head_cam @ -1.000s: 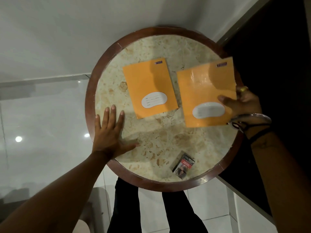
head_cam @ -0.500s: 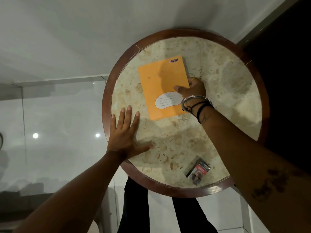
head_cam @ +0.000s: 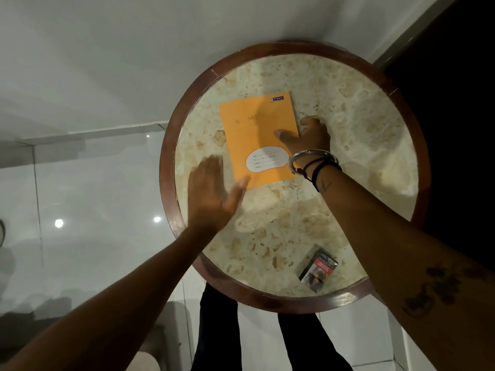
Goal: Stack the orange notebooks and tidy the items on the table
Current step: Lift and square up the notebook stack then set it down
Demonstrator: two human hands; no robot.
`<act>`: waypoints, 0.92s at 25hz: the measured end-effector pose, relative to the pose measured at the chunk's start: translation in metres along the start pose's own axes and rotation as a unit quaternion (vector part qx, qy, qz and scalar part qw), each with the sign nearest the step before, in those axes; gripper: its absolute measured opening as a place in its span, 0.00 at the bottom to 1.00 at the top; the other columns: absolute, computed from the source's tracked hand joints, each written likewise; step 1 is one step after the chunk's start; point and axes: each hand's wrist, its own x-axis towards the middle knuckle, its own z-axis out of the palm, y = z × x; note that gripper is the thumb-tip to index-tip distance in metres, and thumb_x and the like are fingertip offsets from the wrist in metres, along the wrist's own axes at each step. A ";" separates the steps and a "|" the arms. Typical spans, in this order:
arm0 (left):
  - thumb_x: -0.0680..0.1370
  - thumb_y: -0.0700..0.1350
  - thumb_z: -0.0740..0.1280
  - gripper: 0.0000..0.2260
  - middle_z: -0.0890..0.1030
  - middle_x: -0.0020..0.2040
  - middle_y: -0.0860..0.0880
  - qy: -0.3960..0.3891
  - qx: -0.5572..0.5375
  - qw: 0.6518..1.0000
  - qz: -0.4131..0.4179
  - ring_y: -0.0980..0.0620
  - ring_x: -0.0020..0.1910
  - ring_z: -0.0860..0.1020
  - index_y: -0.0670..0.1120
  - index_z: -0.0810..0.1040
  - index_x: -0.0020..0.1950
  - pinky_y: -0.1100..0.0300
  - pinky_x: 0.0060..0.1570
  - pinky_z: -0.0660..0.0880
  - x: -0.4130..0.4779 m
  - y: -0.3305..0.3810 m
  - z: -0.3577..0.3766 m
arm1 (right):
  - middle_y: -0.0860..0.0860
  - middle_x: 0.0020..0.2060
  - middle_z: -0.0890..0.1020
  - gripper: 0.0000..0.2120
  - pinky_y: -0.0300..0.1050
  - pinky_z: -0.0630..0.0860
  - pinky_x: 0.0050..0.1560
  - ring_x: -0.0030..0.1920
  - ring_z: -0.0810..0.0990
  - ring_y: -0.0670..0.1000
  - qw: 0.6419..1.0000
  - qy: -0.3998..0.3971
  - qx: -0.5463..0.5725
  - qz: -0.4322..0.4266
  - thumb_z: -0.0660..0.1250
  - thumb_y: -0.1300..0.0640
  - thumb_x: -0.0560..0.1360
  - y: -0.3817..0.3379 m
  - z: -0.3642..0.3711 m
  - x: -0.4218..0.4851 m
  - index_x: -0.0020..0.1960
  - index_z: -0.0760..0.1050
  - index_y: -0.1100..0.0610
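An orange notebook [head_cam: 251,135] with a white label lies flat on the round marble table [head_cam: 294,204]; only this top cover shows, so what lies under it is hidden. My right hand [head_cam: 308,135] rests on the notebook's right edge, thumb on the cover and fingers around the side. My left hand [head_cam: 211,194] hovers blurred at the notebook's lower-left corner, fingers spread and holding nothing. A small dark pack with a red band [head_cam: 318,271] lies near the table's front edge.
The table has a raised brown wooden rim [head_cam: 168,183]. A white wall and glossy white floor lie to the left. A dark panel [head_cam: 455,103] stands at the right. My dark trousers [head_cam: 219,330] show below the table's front.
My right hand carried the second notebook leftward onto the first, and now only one cover shows. My left hand has lifted off the table and moved right toward the notebook's corner.
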 end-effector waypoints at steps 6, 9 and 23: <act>0.76 0.61 0.68 0.30 0.78 0.66 0.41 0.031 -0.170 0.892 -0.418 0.39 0.67 0.76 0.40 0.75 0.68 0.45 0.66 0.74 0.120 0.061 0.023 | 0.60 0.64 0.79 0.34 0.56 0.75 0.64 0.64 0.78 0.60 0.988 -0.124 0.070 0.054 0.78 0.50 0.67 -0.020 -0.012 0.012 0.66 0.72 0.63; 0.77 0.56 0.70 0.23 0.82 0.59 0.43 -0.012 -0.302 0.857 -0.418 0.45 0.57 0.81 0.40 0.76 0.64 0.52 0.53 0.79 0.127 0.064 0.016 | 0.57 0.61 0.80 0.25 0.48 0.75 0.58 0.60 0.79 0.57 0.981 -0.123 0.143 0.038 0.74 0.55 0.71 -0.018 -0.027 0.006 0.64 0.72 0.63; 0.86 0.45 0.60 0.26 0.65 0.70 0.47 0.002 -0.183 0.982 0.037 0.66 0.63 0.69 0.35 0.55 0.79 0.76 0.60 0.68 0.082 0.081 0.037 | 0.61 0.61 0.78 0.19 0.37 0.74 0.63 0.61 0.77 0.55 0.958 -0.016 0.246 -0.145 0.64 0.66 0.78 0.051 -0.049 -0.013 0.67 0.66 0.70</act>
